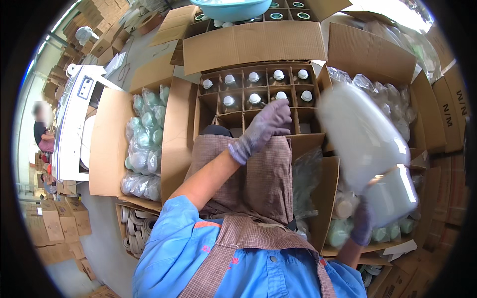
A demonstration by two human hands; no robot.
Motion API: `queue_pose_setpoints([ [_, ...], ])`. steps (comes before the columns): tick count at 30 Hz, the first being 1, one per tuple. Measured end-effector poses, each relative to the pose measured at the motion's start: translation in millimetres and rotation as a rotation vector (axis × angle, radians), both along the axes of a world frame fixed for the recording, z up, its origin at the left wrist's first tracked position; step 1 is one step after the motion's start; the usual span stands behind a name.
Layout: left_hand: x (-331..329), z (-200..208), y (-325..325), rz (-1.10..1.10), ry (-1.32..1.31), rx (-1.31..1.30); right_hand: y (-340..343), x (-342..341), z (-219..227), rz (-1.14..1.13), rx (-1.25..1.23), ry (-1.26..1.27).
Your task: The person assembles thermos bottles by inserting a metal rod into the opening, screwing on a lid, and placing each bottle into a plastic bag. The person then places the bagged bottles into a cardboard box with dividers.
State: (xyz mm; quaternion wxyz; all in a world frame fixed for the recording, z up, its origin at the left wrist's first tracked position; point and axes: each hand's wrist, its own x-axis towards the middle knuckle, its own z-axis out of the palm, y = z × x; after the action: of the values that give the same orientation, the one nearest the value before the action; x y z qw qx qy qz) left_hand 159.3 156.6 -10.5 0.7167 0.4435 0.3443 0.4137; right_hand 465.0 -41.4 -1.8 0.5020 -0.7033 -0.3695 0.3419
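One big clear jar (365, 136), blurred, raised over right-side boxes (371, 50); right grip (363, 222) apparently wrapped round its narrower end; left grip (270, 123) loosely spread, empty, near white-capped bottles (305, 96). Probably stiff, slippery, breakable; hold narrow end, support body

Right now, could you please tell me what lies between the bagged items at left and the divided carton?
In the head view, a brown cardboard flap.

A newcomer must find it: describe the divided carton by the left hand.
From the checked apron, look just beyond, near the left hand, to the open divided carton. White-capped bottles stand in it, whereas the cartons on either side hold plastic-bagged items.
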Motion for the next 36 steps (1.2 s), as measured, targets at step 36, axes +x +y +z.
queue_pose_setpoints([
  [36, -207, -53, 6, 0.566, -0.288, -0.421, 323, -301, 49, 1.116, 1.02, -0.927],
])
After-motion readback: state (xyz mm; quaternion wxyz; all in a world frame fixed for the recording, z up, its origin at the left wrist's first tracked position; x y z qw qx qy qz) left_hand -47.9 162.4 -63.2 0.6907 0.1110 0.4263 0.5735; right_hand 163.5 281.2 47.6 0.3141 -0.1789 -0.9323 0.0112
